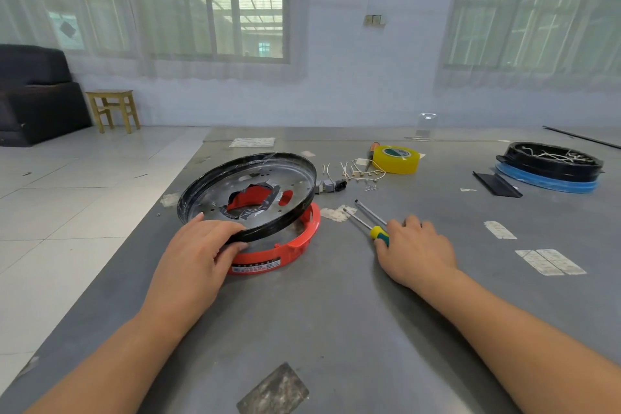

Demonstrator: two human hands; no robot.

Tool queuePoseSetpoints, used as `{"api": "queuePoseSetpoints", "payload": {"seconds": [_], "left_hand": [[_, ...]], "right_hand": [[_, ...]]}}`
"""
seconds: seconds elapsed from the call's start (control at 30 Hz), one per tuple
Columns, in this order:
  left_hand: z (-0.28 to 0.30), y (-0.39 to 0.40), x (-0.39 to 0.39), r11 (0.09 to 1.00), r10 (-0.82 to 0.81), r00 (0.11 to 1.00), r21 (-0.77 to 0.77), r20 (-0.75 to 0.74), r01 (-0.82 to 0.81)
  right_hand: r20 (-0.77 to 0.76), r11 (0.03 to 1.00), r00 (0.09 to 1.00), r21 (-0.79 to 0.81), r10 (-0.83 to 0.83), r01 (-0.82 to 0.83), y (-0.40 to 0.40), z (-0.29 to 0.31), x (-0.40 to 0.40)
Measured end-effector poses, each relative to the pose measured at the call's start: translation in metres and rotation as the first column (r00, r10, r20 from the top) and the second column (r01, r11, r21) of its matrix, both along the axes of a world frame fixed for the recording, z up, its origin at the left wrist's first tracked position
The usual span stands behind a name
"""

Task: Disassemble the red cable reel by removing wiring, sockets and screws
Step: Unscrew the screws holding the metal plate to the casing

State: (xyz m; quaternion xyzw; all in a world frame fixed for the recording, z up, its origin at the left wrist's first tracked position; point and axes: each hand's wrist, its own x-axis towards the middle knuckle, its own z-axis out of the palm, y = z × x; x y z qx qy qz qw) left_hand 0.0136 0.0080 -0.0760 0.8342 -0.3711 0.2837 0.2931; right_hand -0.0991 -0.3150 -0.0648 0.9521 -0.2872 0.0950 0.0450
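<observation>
The red cable reel housing (285,252) lies on the grey table. A black-rimmed metal disc (268,175) is tilted up off it, its far edge raised. My left hand (198,252) grips the near rim of the disc, thumb on top and fingers under. My right hand (413,245) rests over the handles of two screwdrivers; the yellow-green handle (379,233) shows at my thumb, and both shafts (364,213) point away to the left. Removed sockets (331,185), white wire pieces (353,170) and small screws (370,188) lie beyond the reel.
A yellow tape roll (398,160) and an orange-handled tool (373,148) sit at the back. A black reel on a blue ring (551,166) stands far right, a black strip (497,184) beside it. The table's left edge drops to a tiled floor. Tape patches mark the surface.
</observation>
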Motion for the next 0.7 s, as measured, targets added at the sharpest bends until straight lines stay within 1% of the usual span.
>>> {"api": "queuePoseSetpoints", "payload": {"seconds": [0.13, 0.33, 0.53, 0.6, 0.67, 0.7], "left_hand": [[0.0, -0.005, -0.003, 1.0, 0.0, 1.0, 0.01, 0.005, 0.0], [-0.001, -0.009, -0.008, 1.0, -0.01, 1.0, 0.004, 0.016, 0.009], [-0.002, -0.01, -0.011, 1.0, -0.024, 0.999, 0.005, 0.027, 0.024], [-0.002, -0.009, -0.011, 0.999, -0.029, 0.999, 0.019, 0.026, 0.029], [0.0, -0.008, -0.011, 0.999, -0.039, 0.999, 0.031, 0.028, 0.038], [0.001, -0.009, -0.011, 0.998, -0.044, 0.999, 0.036, 0.031, 0.042]], "right_hand": [[0.014, 0.997, 0.997, -0.021, -0.076, 0.076, -0.02, -0.002, -0.024], [0.016, 0.976, 0.977, 0.043, -0.214, 0.213, -0.05, 0.005, -0.024], [0.029, 0.971, 0.972, 0.041, -0.235, 0.234, -0.058, 0.007, -0.01], [0.01, 0.968, 0.968, -0.011, -0.252, 0.252, -0.058, 0.007, -0.01], [0.012, 0.96, 0.968, -0.126, -0.252, 0.251, -0.051, 0.009, -0.013], [0.039, 0.959, 0.976, -0.181, -0.216, 0.22, -0.045, 0.01, -0.014]]}}
